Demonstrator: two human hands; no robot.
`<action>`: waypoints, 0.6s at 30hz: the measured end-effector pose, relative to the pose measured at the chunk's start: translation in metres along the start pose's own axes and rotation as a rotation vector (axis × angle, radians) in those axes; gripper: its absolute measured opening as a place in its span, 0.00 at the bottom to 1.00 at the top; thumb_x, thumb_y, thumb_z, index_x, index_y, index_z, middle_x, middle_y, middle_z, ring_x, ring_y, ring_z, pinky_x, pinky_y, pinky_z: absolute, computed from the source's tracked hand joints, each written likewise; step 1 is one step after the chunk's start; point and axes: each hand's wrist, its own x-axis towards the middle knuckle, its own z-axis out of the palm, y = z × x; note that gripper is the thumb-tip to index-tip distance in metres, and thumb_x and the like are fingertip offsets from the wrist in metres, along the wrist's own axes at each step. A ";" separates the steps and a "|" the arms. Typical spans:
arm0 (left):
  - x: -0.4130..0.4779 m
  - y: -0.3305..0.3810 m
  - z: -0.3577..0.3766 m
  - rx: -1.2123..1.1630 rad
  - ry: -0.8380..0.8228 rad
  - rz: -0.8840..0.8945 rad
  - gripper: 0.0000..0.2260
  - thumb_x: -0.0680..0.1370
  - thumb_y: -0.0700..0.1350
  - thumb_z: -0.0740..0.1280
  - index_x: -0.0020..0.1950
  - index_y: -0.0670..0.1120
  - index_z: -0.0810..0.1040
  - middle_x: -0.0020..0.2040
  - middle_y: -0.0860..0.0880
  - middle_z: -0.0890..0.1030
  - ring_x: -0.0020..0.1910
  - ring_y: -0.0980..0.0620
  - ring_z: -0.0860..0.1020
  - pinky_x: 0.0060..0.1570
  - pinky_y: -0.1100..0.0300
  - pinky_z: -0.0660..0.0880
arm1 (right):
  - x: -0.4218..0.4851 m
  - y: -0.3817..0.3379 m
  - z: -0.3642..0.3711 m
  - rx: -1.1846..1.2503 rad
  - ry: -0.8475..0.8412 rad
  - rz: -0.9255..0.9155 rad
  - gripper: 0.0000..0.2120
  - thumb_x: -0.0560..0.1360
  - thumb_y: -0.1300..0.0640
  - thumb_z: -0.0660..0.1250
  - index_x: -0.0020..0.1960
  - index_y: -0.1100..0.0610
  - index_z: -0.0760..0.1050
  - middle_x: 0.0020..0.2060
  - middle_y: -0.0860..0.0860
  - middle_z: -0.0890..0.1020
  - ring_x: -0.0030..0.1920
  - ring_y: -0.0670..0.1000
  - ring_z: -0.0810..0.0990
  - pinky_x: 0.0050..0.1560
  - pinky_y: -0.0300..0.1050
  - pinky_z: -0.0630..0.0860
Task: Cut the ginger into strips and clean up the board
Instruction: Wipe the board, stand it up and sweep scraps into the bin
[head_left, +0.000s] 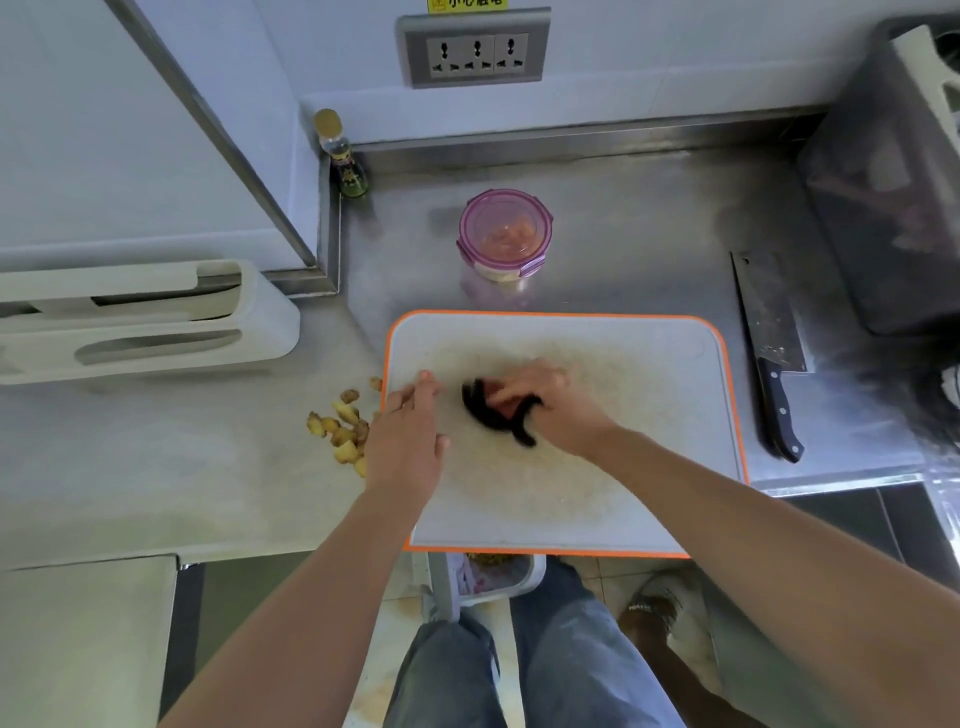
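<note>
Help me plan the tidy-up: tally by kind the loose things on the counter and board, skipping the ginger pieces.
Cutting board: 1
Cleaver: 1
Lidded container: 1
Bottle: 1
Dark scrubber, under the right hand: 1
Total: 5

Kitchen: steel counter (623, 234), cleaver (769, 332), cutting board (649, 364), wall sockets (475, 52).
</note>
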 end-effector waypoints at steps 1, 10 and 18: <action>0.000 0.001 -0.001 0.005 -0.003 0.007 0.33 0.79 0.44 0.66 0.78 0.46 0.52 0.71 0.47 0.66 0.71 0.48 0.67 0.62 0.55 0.68 | -0.011 -0.003 -0.001 0.020 -0.076 -0.038 0.27 0.59 0.69 0.53 0.47 0.58 0.85 0.46 0.53 0.83 0.49 0.52 0.78 0.56 0.44 0.73; 0.001 -0.001 0.000 0.055 -0.033 0.010 0.34 0.79 0.46 0.65 0.79 0.45 0.50 0.73 0.43 0.64 0.71 0.47 0.65 0.62 0.54 0.70 | 0.019 -0.010 -0.027 -0.041 0.173 -0.056 0.27 0.59 0.72 0.54 0.49 0.62 0.84 0.45 0.55 0.84 0.48 0.49 0.78 0.53 0.28 0.66; 0.006 -0.003 0.006 0.112 -0.053 0.035 0.34 0.79 0.45 0.64 0.79 0.43 0.47 0.75 0.46 0.64 0.75 0.47 0.58 0.61 0.51 0.71 | -0.034 -0.008 -0.018 0.028 -0.254 -0.011 0.24 0.57 0.72 0.56 0.41 0.56 0.85 0.40 0.49 0.84 0.47 0.51 0.80 0.53 0.43 0.75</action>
